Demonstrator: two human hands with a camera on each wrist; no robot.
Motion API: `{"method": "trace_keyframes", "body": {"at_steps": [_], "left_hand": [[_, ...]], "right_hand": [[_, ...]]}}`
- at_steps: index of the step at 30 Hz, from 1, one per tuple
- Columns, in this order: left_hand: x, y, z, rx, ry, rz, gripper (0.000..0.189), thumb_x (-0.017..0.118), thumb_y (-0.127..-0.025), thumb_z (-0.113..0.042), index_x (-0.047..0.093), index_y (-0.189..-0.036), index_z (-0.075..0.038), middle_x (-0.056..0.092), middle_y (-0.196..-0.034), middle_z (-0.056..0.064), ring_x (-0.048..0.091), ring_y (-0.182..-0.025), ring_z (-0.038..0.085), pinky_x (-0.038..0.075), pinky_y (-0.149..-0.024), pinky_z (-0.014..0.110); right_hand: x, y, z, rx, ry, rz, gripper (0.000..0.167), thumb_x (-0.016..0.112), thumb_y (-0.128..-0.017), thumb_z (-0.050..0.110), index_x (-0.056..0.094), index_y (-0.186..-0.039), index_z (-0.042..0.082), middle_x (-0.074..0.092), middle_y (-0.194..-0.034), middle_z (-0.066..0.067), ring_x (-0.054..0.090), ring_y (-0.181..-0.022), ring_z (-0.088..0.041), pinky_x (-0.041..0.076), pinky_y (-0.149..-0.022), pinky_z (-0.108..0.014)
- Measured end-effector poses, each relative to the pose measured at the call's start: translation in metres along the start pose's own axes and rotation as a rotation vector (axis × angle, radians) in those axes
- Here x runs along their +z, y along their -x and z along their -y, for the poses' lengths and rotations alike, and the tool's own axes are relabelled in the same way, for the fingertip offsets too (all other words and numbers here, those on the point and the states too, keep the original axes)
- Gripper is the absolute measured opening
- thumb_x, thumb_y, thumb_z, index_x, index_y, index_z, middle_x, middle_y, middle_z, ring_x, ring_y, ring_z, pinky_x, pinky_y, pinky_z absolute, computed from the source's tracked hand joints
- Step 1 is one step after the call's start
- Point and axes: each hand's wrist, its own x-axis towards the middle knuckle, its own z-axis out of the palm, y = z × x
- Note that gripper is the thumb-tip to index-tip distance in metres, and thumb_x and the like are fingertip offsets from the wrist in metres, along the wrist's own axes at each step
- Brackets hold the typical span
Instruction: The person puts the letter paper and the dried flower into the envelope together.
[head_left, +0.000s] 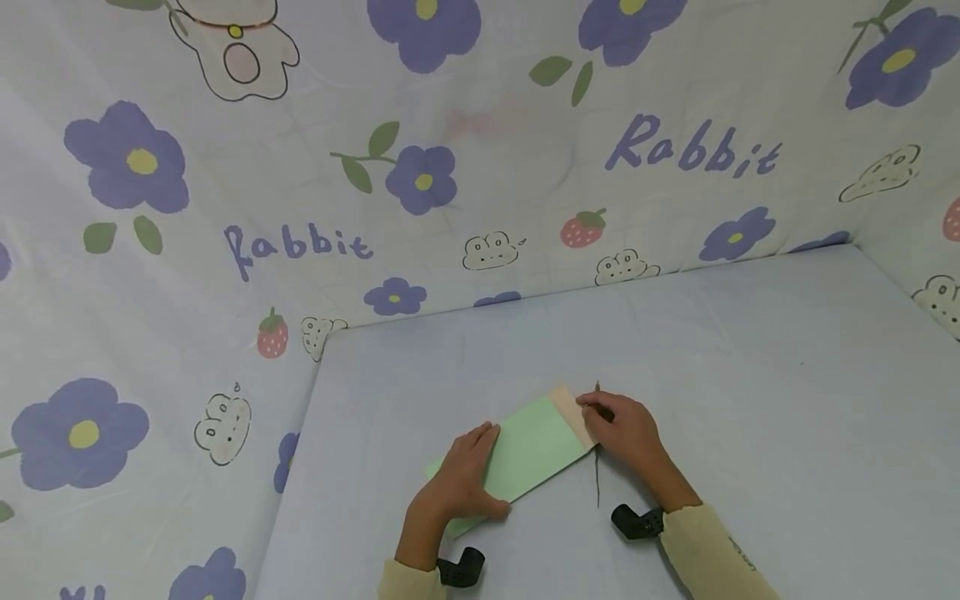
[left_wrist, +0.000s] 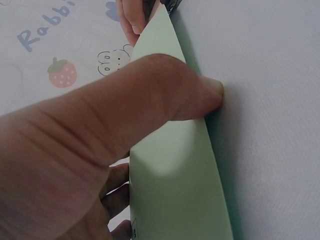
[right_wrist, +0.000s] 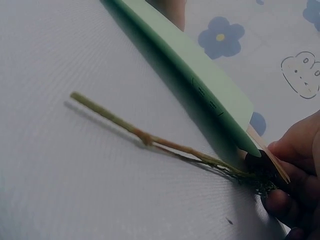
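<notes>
A light green flat paper piece (head_left: 531,454), like a cover or an envelope, lies slanted on the table, with a beige strip (head_left: 573,418) along its right end. My left hand (head_left: 463,473) holds it across its width, the thumb (left_wrist: 192,92) over the near edge and the fingers at the far side. At the beige end, my right hand (head_left: 626,429) has its thumb and fingers curled round the dark, bushy part of a thin plant sprig (right_wrist: 172,146). The sprig's bare stem reaches toward me on the table. Exactly how those fingertips grip is partly hidden.
A pale cloth covers the tabletop (head_left: 750,358). Behind it and to the left hangs a white curtain (head_left: 517,192) printed with purple flowers, strawberries and rabbits. Small black devices (head_left: 637,522) sit at both wrists. A tiny dark crumb (right_wrist: 229,220) lies near the sprig.
</notes>
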Motion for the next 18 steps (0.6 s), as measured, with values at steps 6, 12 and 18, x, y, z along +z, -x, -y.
{"method": "trace_keyframes", "body": {"at_steps": [6,12,18], "left_hand": [[0.0001,0.0004,-0.0005,-0.006,0.0,-0.006,0.108,0.087,-0.071,-0.031,0.029,-0.158,-0.004,0.028,-0.161,0.012,0.027,-0.146,0.033,0.032,-0.112,0.051],[0.0018,0.0005,0.001,-0.005,0.004,-0.005,0.108,0.088,-0.071,-0.031,0.029,-0.158,-0.004,0.028,-0.161,0.012,0.027,-0.146,0.032,0.031,-0.112,0.051],[0.0016,0.0003,0.0014,0.0,0.01,-0.007,0.108,0.088,-0.07,-0.031,0.029,-0.158,-0.004,0.028,-0.161,0.012,0.027,-0.146,0.033,0.031,-0.112,0.051]], "right_hand": [[-0.0018,0.0005,0.0027,-0.005,0.002,0.008,0.022,0.062,-0.097,0.012,0.075,-0.115,0.007,0.072,-0.105,-0.009,0.065,-0.098,-0.03,0.05,-0.082,-0.048],[-0.0017,0.0017,0.005,0.013,-0.008,0.024,0.023,0.062,-0.098,0.013,0.074,-0.116,0.007,0.071,-0.112,-0.012,0.064,-0.104,-0.032,0.05,-0.086,-0.05],[0.0011,0.0014,0.0028,0.001,-0.008,0.026,0.022,0.062,-0.099,0.013,0.075,-0.116,0.008,0.071,-0.113,-0.011,0.065,-0.103,-0.031,0.05,-0.084,-0.048]]}}
